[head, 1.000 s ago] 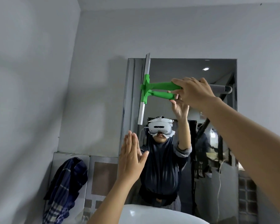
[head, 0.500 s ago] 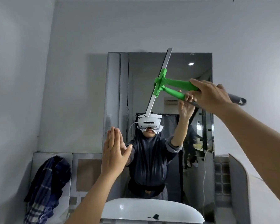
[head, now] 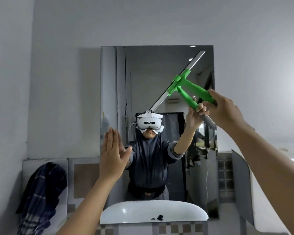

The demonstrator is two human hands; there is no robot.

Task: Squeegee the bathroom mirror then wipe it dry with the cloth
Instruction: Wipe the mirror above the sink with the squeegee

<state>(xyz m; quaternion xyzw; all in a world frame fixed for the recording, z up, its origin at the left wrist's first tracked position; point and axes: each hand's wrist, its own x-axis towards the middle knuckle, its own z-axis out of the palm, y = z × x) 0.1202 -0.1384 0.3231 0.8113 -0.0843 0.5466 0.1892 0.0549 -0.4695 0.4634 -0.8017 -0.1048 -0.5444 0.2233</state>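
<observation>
A rectangular mirror point(head: 159, 68) hangs on the grey wall ahead. My right hand point(head: 225, 111) grips the green handle of a squeegee point(head: 193, 88). Its long silver blade lies diagonally against the glass, from the upper right corner down toward the middle. My left hand point(head: 111, 152) is raised flat with fingers together and thumb out, at the mirror's lower left edge, holding nothing. A dark blue checked cloth point(head: 41, 195) hangs at the lower left, below and left of the mirror.
A white basin point(head: 153, 212) sits under the mirror. Grey and brown tiles point(head: 85, 178) line the wall behind the cloth. A curved white ledge point(head: 268, 200) runs along the right side. The mirror reflects a person wearing a headset.
The squeegee has swept rightward across the mirror and its blade has tilted from upright to a steep diagonal. My left hand has stayed raised at the mirror's left edge.
</observation>
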